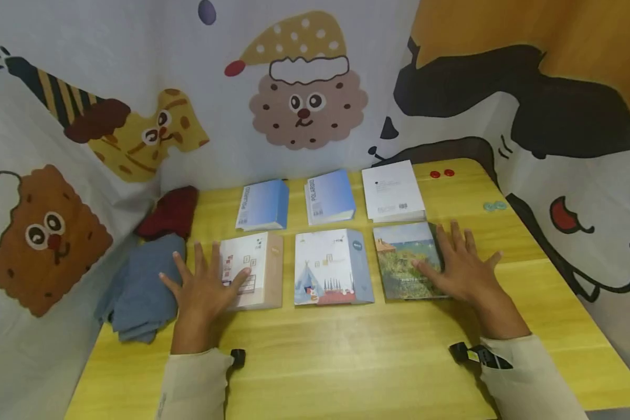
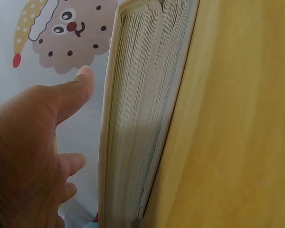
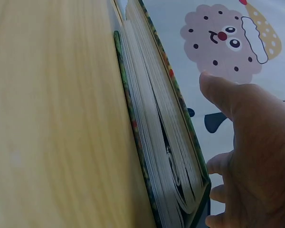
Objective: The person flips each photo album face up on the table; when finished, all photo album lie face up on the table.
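Observation:
My left hand [image 1: 202, 294], fingers spread, is at the left side of a thick white photo album [image 1: 259, 271] with a beige spine. Its thumb overlaps the cover, and the left wrist view shows the album's page edges [image 2: 142, 99] beside the raised thumb. Over the right side of a photo album with a seaside landscape cover [image 1: 399, 251] is my right hand [image 1: 464, 271], fingers fanned out and thumb across the picture. That album's pages [image 3: 154, 104] face the right wrist camera. Between the hands lies an album with a tent drawing [image 1: 322, 265] and a grey-blue spine.
Behind them are two blue albums [image 1: 265, 204] and a white-covered one [image 1: 394, 189]. Folded blue cloth [image 1: 147, 286] and dark red cloth [image 1: 170, 213] lie at the left. Two red discs [image 1: 442, 174] and two pale green ones [image 1: 494, 206] sit at the right of the yellow table [image 1: 346, 356].

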Tool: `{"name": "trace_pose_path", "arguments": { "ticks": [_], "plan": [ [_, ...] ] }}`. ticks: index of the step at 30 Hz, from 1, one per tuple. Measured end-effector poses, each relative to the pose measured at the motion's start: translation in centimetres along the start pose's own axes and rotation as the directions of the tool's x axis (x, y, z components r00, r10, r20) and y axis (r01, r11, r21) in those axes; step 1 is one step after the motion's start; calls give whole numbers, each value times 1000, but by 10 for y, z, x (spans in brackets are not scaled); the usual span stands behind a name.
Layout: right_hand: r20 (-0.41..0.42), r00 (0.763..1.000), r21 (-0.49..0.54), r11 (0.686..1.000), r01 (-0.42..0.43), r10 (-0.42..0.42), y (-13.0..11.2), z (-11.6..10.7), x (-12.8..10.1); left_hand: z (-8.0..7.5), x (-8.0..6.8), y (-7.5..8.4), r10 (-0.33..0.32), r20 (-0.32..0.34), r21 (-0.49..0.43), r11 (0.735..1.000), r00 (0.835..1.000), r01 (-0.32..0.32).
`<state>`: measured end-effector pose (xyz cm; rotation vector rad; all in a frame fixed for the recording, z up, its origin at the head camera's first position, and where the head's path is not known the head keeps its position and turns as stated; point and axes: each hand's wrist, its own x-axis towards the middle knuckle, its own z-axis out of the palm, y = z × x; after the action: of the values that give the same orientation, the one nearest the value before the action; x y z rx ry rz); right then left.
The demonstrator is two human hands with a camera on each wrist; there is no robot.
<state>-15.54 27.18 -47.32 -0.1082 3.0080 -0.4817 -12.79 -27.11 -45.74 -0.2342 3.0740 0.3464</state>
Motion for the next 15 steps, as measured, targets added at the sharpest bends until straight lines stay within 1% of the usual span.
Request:
{"name": "trace_pose_path", "arguments": {
  "ticks": [9,15],
  "plan": [
    [-4,1000,-5,1000,11,-11,-2,-2,2,-1,3,0,9,-12,11,1000,1000,-9],
    [-2,1000,-14,1000,6,-6,-5,-2,-1,1,2,0,11,2,18,1000,1000,-11]
  ]
}}
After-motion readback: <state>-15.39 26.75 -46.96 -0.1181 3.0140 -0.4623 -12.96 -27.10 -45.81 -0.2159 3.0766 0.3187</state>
